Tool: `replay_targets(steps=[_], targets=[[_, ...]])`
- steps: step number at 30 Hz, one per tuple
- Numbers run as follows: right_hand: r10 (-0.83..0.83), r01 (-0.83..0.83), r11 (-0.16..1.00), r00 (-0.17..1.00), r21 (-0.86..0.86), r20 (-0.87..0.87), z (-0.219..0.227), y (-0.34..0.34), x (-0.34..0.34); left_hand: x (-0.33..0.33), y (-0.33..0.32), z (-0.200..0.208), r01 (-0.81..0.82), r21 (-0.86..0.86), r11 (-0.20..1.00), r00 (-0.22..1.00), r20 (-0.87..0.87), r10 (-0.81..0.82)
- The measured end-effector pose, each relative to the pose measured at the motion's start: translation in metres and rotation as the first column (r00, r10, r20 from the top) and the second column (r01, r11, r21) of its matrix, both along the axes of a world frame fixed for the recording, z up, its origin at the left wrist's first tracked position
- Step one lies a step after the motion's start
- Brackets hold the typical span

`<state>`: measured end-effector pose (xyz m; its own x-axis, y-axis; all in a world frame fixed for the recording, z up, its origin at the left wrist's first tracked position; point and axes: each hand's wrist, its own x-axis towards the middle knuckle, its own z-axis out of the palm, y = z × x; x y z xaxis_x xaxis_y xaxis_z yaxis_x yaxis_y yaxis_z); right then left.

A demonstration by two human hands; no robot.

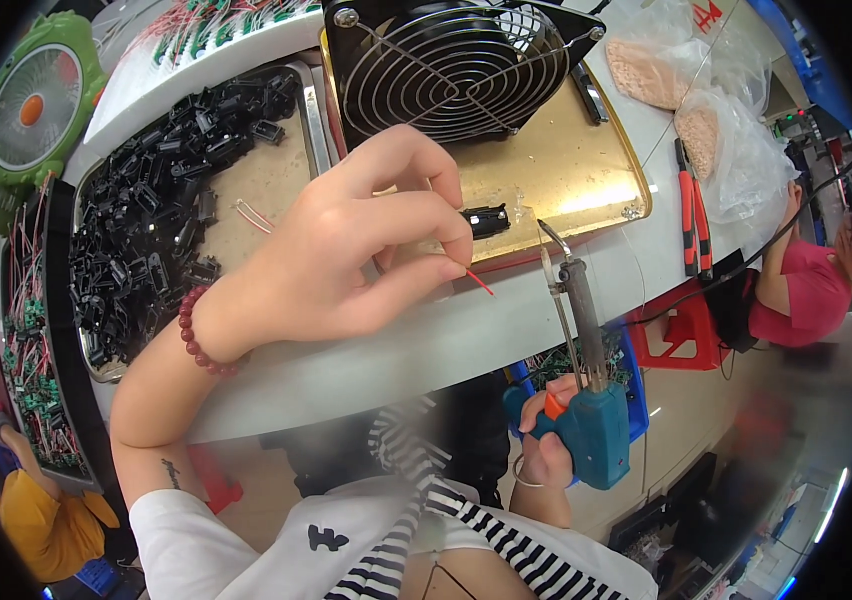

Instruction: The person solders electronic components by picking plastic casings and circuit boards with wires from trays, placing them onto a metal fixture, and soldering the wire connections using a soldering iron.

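Note:
My left hand point(351, 235) is closed, thumb and index fingertip pinching a thin red wire point(482, 283) whose end sticks out to the right. Right beside those fingers, a small black plastic part point(488, 220) shows at the front edge of a gold tin point(586, 165); whether the fingers touch it I cannot tell. My right hand point(546, 450) grips the teal handle of a soldering gun point(591, 430) by its orange trigger. The gun points upward, its bent tip just right of the black part. Pale wire ends point(254, 216) show behind my left wrist.
A black fan with a wire guard point(466, 85) stands on the tin. Left is a metal tray point(318, 115) of black plastic parts. Red-handled pliers point(694, 220) and plastic bags of pellets point(701, 140) lie right. Green fan point(36, 95) stands far left; other people sit at both sides.

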<state>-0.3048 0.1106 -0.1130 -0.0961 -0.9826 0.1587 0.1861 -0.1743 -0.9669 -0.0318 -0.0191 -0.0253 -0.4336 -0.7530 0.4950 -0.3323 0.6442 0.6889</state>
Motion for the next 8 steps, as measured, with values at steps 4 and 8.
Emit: replay_targets(steps=[4,8], targets=[[-0.003,0.003,1.000,1.000,-0.015,0.020,-0.0020,0.0005,-0.0025,0.0010,0.0017,0.0009,0.002,0.040,0.999,1.000,0.012,-0.003],[0.003,-0.003,1.000,1.000,-0.016,-0.002,-0.0045,0.0017,-0.0075,0.0033,0.0000,0.0078,0.001,-0.015,1.000,0.999,0.047,0.000]])
